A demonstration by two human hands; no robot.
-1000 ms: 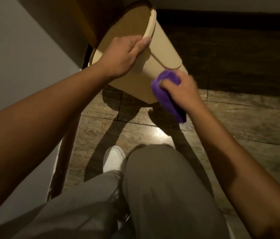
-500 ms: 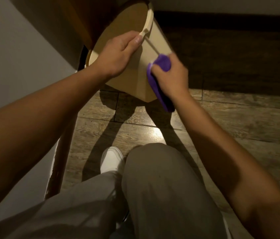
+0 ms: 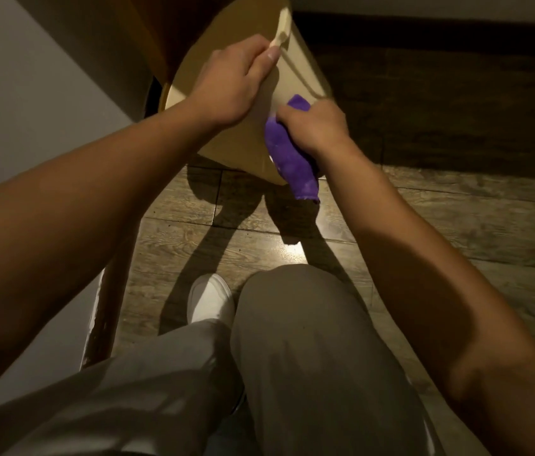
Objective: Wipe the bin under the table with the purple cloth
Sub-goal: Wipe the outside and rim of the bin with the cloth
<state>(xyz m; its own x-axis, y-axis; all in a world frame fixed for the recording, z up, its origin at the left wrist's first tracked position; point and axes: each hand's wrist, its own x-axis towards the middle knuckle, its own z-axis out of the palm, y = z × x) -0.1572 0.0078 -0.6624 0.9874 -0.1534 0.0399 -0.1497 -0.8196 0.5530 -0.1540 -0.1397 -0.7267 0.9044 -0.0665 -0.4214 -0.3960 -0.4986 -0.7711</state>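
Note:
A beige plastic bin leans tilted toward me at the top centre, its base on the wooden floor. My left hand grips its near rim, thumb along the edge. My right hand presses a purple cloth against the bin's outer side wall, low down near the base. A loose end of the cloth hangs below the bin's bottom edge. Part of the bin's far side is in dark shadow under the table.
A grey wall runs close along the left. A dark wooden table part stands over the bin. My knees in grey trousers and a white shoe fill the foreground. Wood-plank floor stretches to the right.
My right hand slid the cloth up the bin's side toward the rim, then back down toward the base. My left hand kept its hold on the rim, and the bin shifted slightly.

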